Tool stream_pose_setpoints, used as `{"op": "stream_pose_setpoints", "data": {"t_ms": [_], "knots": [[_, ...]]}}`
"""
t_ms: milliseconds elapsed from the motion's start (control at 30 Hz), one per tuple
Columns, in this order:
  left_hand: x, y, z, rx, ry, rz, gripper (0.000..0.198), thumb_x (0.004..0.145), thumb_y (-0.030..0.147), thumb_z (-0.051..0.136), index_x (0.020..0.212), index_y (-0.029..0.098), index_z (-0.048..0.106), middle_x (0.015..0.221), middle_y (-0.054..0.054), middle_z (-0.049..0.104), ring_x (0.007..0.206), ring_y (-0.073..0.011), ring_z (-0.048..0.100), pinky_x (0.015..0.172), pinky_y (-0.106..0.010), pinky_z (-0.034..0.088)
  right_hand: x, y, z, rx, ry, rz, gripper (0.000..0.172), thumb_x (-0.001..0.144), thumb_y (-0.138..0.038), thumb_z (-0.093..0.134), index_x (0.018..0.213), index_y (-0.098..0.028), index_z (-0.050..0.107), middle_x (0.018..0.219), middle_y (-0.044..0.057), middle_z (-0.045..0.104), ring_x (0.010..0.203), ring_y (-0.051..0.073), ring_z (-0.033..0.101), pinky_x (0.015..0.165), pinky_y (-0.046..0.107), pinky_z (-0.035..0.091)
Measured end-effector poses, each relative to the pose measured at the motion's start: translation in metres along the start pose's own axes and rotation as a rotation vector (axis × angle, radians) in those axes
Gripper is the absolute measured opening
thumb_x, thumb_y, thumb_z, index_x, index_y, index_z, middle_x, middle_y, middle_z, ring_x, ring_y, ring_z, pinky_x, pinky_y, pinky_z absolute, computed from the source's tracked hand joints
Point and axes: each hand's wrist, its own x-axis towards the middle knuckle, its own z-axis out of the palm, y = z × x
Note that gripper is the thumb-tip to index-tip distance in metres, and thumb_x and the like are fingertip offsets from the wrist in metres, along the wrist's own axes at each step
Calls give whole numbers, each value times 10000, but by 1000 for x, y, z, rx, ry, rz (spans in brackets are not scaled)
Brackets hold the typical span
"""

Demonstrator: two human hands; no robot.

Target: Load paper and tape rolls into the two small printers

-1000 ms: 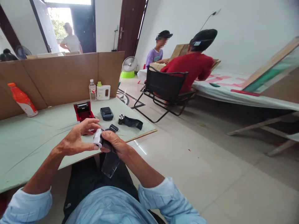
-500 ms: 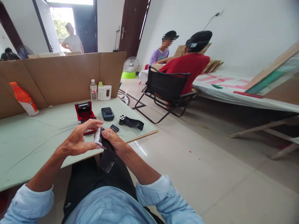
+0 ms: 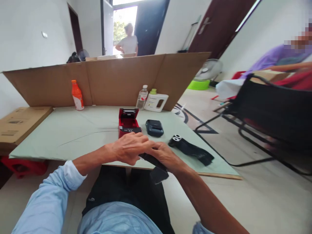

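Observation:
My left hand [image 3: 129,148] and my right hand [image 3: 167,157] meet over the table's near edge, both closed on a roll of black ribbon [image 3: 159,175]. Its loose end hangs down below my right hand above my lap; the core is mostly hidden by my fingers. Just beyond my left hand stands a red printer [image 3: 127,123] with its lid raised. A small dark blue device [image 3: 154,128] lies to its right. Farther right, another black ribbon [image 3: 195,151] with two white-ended cores lies partly unrolled on the table.
The pale green tabletop [image 3: 80,125] is backed by a cardboard screen [image 3: 122,76]. Before it stand an orange bottle [image 3: 77,96], a clear bottle [image 3: 141,99] and a white jug [image 3: 156,101]. A cardboard box [image 3: 21,125] is at left, a black folding chair [image 3: 275,107] at right.
My view has swung left, so the table sits more centrally. My left hand, spread around the white roll before, has turned over and closed on it beside my right hand.

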Motion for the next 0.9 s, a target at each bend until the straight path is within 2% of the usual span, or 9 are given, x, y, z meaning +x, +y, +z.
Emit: {"op": "stream_pose_setpoints", "data": {"t_ms": [67, 200, 367, 500, 600, 733, 800, 900], "knots": [[0, 2, 0, -29, 39, -12, 516, 796, 85, 723, 1292, 119, 587, 1211, -185, 694, 1175, -332, 642, 1007, -492, 535, 1, 3, 1, 45, -5, 4, 554, 666, -676, 886, 786, -147, 772, 745, 22, 700, 639, 135, 546, 598, 263, 395], [-6, -6, 8, -330, 161, 2, 625, 793, 192, 806, 1365, 152, 558, 1335, -182, 669, 1259, -327, 632, 1071, -480, 508, -3, 12, 15, 188, 11, 20, 645, 607, -773, 868, 663, -157, 682, 581, -6, 584, 520, 99, 447, 509, 249, 324], [-8, -24, 22, -690, 269, -47, 640, 734, 259, 875, 1316, 201, 618, 1246, -111, 698, 1164, -279, 673, 1041, -432, 524, 1, 15, 37, 395, 36, -82, 659, 613, -817, 832, 656, -191, 631, 551, -31, 516, 477, 83, 396, 441, 224, 285], [-9, -31, 32, -899, 358, -98, 660, 736, 298, 891, 1328, 211, 610, 1218, -101, 704, 1142, -256, 683, 1042, -420, 531, 5, 13, 43, 567, 34, -77, 639, 617, -781, 857, 717, -192, 631, 546, -59, 484, 441, 64, 335, 407, 210, 254], [-12, -29, 25, -840, 354, -100, 679, 735, 333, 905, 1337, 217, 612, 1244, -107, 705, 1151, -260, 684, 1023, -414, 547, 4, 8, 37, 514, 17, -55, 635, 611, -753, 884, 675, -179, 621, 509, -68, 474, 424, 57, 336, 405, 208, 249], [-16, -19, 12, -564, 356, -105, 567, 727, 286, 915, 1230, 195, 669, 1210, -94, 726, 1102, -248, 696, 995, -404, 567, 0, -1, 33, 435, 48, -65, 601, 606, -700, 918, 706, -150, 696, 578, -29, 592, 503, 76, 467, 481, 209, 345], [-18, -12, 14, -449, 417, -137, 491, 747, 262, 900, 1180, 177, 683, 1143, -89, 742, 1027, -230, 706, 915, -379, 593, 0, -2, 37, 459, 108, -73, 601, 591, -688, 930, 756, -141, 744, 669, 6, 676, 572, 96, 538, 539, 220, 401], [-21, -8, 27, -352, 512, -163, 368, 817, 257, 841, 1149, 176, 703, 1066, -82, 755, 906, -200, 706, 748, -320, 610, 1, 2, 47, 519, 197, -83, 576, 586, -663, 942, 799, -152, 784, 755, 27, 736, 649, 122, 597, 606, 237, 457]]}}
